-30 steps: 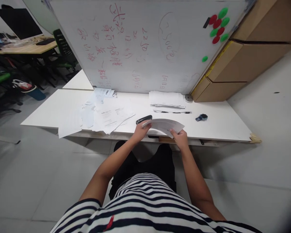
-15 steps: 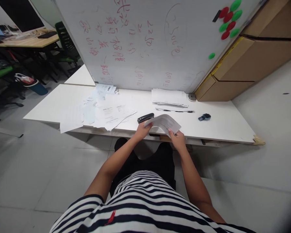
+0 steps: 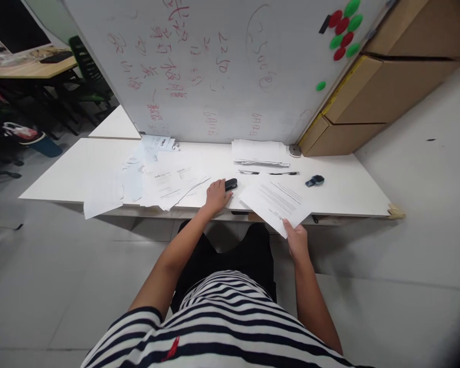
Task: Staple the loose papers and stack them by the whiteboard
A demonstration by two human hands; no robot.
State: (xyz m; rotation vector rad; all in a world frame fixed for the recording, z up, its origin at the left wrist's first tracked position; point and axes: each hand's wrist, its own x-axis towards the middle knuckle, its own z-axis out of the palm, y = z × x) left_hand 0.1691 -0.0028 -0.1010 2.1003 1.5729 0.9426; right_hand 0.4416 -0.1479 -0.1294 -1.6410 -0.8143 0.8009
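My left hand (image 3: 217, 197) is closed around the near end of a black stapler (image 3: 231, 184) at the front of the white table (image 3: 341, 191). The stapler's far end sticks out past my fingers. Between thumb and fingers, my right hand (image 3: 297, 240) pinches the near edge of a printed paper sheet (image 3: 278, 202). That sheet lies tilted over the table's front edge; whether it is one sheet or more I cannot tell. To its right lies a dark wristwatch-like object (image 3: 315, 180).
Loose papers (image 3: 164, 179) spread over the table's left part, some past the front edge. A paper stack (image 3: 259, 152) lies by the whiteboard (image 3: 214, 66), with thin black-and-white strips (image 3: 283, 173) before it. Cardboard boxes (image 3: 345, 135) stand at the back right.
My left hand has let go of the paper and taken hold of the stapler. My right hand has carried the paper to the right, and it now lies flatter.
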